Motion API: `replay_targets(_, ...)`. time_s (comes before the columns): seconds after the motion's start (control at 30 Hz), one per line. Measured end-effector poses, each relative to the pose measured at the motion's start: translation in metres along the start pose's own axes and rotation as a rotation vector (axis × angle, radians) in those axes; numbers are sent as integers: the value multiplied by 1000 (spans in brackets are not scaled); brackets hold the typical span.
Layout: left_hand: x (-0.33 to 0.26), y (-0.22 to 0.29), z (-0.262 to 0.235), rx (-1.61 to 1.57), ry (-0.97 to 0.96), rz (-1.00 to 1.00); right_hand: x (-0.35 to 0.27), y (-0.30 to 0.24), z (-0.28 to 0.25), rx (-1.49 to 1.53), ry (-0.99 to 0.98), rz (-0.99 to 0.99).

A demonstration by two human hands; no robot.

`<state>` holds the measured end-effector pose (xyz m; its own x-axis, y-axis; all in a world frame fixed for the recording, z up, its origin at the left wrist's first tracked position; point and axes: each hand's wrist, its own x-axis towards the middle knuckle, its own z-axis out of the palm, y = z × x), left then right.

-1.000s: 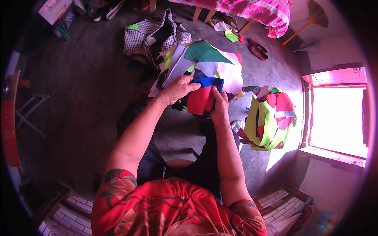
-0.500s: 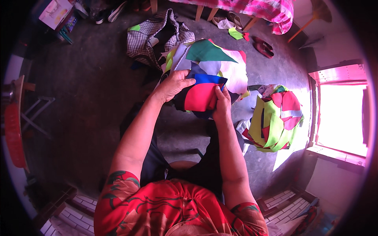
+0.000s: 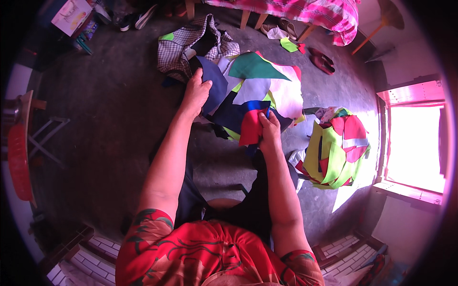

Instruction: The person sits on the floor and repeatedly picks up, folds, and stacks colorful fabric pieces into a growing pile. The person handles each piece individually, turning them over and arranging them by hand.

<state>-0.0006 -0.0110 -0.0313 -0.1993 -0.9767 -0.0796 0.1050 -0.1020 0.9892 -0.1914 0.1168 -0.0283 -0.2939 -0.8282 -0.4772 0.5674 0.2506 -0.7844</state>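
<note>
A heap of fabric scraps lies in front of me, with a green piece (image 3: 257, 66) and a white-pink piece (image 3: 287, 95) on top. My left hand (image 3: 196, 93) grips a dark navy fabric piece (image 3: 213, 85) at the heap's left side, thumb over its edge. Bunched in my right hand (image 3: 270, 127) are a red fabric piece (image 3: 250, 129) and a blue fabric piece (image 3: 256, 105), held over the near side of the heap. Just beyond my left hand is a checked cloth (image 3: 176, 55).
To the right stands a rounded pile of lime and red scraps (image 3: 334, 148) near the bright window (image 3: 414, 145). Dark red shoes (image 3: 321, 61) and a lime scrap (image 3: 288, 45) lie on the floor near the pink-covered bed (image 3: 305, 14). A broom (image 3: 372, 35) leans at the far right.
My left hand has let go of the red and blue pieces, moved left and taken hold of the navy piece. My right hand keeps the red and blue pieces, now more folded.
</note>
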Motion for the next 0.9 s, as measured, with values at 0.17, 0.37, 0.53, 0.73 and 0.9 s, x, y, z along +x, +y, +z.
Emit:
replay_targets(0.17,-1,14,13,-232,-130,9,4,3,-7,10,-15,-17)
replay_targets(0.37,0,0,21,72,17,-304,0,-1,-4,23,-9,-14)
replay_targets(0.53,18,-57,-2,411,196,108,4,2,-7,59,-52,-10)
replay_targets(0.73,2,-13,6,318,21,46,-7,-11,11,90,-21,-82)
replay_targets(0.9,-20,22,26,58,-416,-110,0,-6,0,107,-157,-72)
